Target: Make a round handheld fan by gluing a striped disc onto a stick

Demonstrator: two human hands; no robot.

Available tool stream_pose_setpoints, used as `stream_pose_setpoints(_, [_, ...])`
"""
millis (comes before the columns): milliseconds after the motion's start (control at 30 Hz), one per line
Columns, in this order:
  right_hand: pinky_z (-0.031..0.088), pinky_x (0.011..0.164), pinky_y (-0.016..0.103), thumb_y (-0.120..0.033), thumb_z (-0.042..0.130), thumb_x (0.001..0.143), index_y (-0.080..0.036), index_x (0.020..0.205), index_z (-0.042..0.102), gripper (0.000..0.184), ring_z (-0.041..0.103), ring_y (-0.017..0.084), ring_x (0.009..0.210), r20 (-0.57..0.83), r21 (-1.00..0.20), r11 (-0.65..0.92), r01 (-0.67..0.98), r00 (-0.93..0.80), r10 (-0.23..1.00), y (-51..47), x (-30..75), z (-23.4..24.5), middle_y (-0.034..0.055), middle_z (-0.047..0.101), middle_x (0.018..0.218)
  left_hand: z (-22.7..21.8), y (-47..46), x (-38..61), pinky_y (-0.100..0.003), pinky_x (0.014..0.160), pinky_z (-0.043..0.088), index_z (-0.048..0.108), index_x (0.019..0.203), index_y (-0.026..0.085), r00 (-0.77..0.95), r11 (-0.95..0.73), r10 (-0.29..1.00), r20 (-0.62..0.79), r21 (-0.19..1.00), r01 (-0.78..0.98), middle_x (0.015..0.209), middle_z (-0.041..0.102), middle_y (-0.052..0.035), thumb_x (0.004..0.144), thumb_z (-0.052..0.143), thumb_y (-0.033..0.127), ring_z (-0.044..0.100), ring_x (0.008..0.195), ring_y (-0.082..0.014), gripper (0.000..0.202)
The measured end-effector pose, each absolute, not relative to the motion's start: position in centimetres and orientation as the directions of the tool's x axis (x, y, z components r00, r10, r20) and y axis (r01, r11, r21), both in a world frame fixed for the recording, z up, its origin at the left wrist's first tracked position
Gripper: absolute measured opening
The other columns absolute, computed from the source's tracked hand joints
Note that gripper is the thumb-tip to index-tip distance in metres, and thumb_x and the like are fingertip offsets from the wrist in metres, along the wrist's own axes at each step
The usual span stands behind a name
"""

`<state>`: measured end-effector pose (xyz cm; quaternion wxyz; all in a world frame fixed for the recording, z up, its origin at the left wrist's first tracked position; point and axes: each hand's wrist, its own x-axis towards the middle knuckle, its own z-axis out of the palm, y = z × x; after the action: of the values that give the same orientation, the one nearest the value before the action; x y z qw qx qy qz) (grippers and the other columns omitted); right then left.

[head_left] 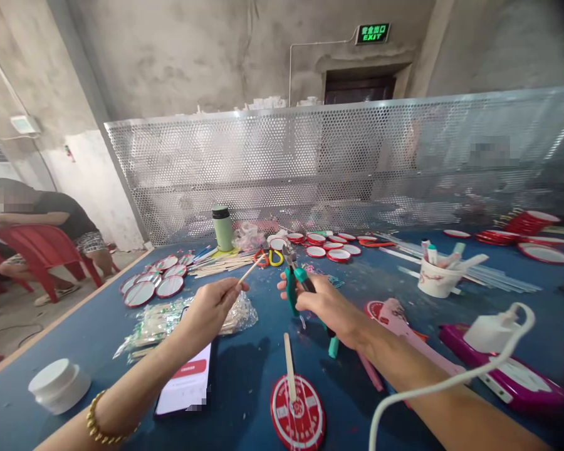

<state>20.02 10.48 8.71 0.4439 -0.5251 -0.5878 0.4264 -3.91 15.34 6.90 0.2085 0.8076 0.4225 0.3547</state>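
Pinched in my left hand (215, 305) is a thin wooden stick (252, 269), its tip angled up and to the right. My right hand (322, 299) grips teal-handled cutting pliers (291, 279), whose jaws point up, a little right of the stick's tip. In front of me lies a round red disc (298, 416) with white print; a flat wooden craft stick (289, 360) rests on it and sticks out past its upper edge. Beneath my left forearm is a phone (188, 376) with a lit screen. The pliers' lower handle is partly hidden by my right hand.
Round mirrors (140, 293) lie at left, beside plastic-bagged sticks (157, 322). A green bottle (222, 230) stands behind. At right are a paper cup (435, 279) of pens, a pink glue gun (404, 329) and a purple power bank (521, 369) with a white cable (451, 379).
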Motion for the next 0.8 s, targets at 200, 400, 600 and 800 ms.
stream_pose_setpoints(200, [0.049,0.081,0.033,-0.018,0.053,0.063,-0.020,0.106,0.064,0.044,0.062,0.022,0.094,0.096,-0.907,0.129,0.400,-0.102,0.990,10.0,19.6,8.2,0.0038,0.067,0.093,7.3,13.7,-3.6,-0.026,0.056,0.039,0.068,0.110,0.017,0.408,-0.613,0.788,0.462,0.526,0.589,0.063,0.057,-0.0005,0.098,0.037,0.036,0.048,0.056,-0.0143,0.039])
stream_pose_setpoints(400, [0.045,0.078,0.031,-0.013,0.050,0.065,-0.022,0.102,0.063,0.040,0.058,0.020,0.087,0.200,-0.804,0.255,0.536,-0.161,0.967,9.4,18.6,8.0,0.0015,0.064,0.087,7.7,12.4,-2.9,-0.023,0.051,0.039,0.064,0.117,0.018,0.418,-0.570,0.821,0.389,0.598,0.564,0.059,0.056,0.0010,0.100,0.035,0.040,0.051,0.051,-0.0133,0.040])
stream_pose_setpoints(600, [0.043,0.073,0.029,-0.012,0.050,0.067,-0.022,0.102,0.063,0.039,0.057,0.019,0.081,0.184,-0.793,0.257,0.552,-0.185,0.965,9.4,18.5,7.5,0.0006,0.063,0.083,8.1,11.7,-2.7,-0.025,0.057,0.041,0.068,0.105,0.020,0.431,-0.635,0.771,0.468,0.517,0.574,0.062,0.059,-0.0009,0.100,0.037,0.038,0.053,0.056,-0.0139,0.036])
stream_pose_setpoints(800, [0.043,0.075,0.028,-0.009,0.048,0.069,-0.021,0.103,0.061,0.038,0.055,0.017,0.080,0.184,-0.771,0.256,0.584,-0.180,0.966,9.2,18.2,7.8,0.0008,0.065,0.089,7.8,11.6,-2.5,-0.027,0.060,0.043,0.069,0.095,0.021,0.471,-0.646,0.763,0.442,0.488,0.587,0.065,0.061,-0.0037,0.099,0.037,0.035,0.057,0.061,-0.0162,0.035])
